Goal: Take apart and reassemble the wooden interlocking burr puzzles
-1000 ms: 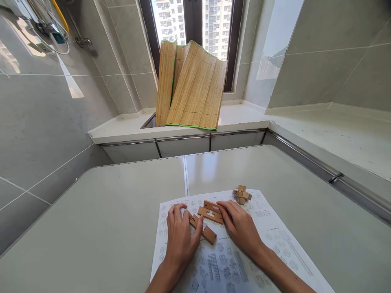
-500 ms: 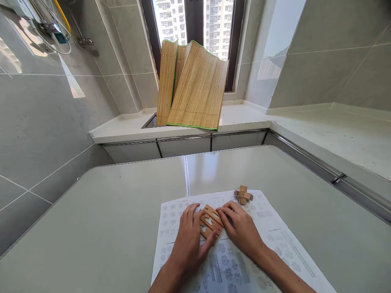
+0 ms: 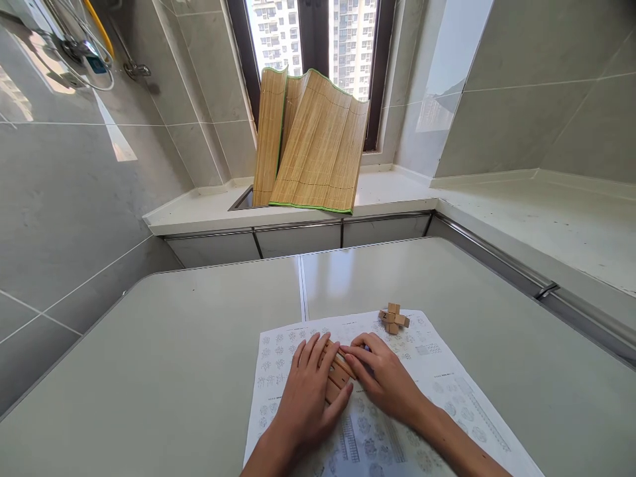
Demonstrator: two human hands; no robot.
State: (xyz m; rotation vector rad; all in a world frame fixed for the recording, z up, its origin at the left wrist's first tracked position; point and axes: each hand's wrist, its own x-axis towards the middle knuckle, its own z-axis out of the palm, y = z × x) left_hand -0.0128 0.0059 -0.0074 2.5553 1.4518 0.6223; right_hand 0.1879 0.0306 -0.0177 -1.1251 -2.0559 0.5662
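Several notched wooden burr puzzle pieces point(image 3: 338, 380) lie side by side on a printed sheet point(image 3: 288, 338). My left hand point(image 3: 311, 391) is laid over their left side, fingers across the far end and thumb at the near end, gripping the row between them. At the row's upper right, my right hand point(image 3: 380, 371) has its thumb and fingertips pinched on the end of a piece. The fingers of both hands hide parts of the row. An assembled wooden cross-shaped puzzle point(image 3: 394, 318) rests at the sheet's far right, apart from both hands.
The sheet lies on a pale table point(image 3: 173, 358) with a seam down its far half. Beyond the table's far edge run a metal rail point(image 3: 298, 226) and a white ledge point(image 3: 199, 212). A folded bamboo mat point(image 3: 320, 146) leans against the window there.
My left hand has shifted further over the wooden pieces, its fingers now covering their far end. The gaps between pieces show less. My right hand keeps its pinch, its fingers slightly more curled.
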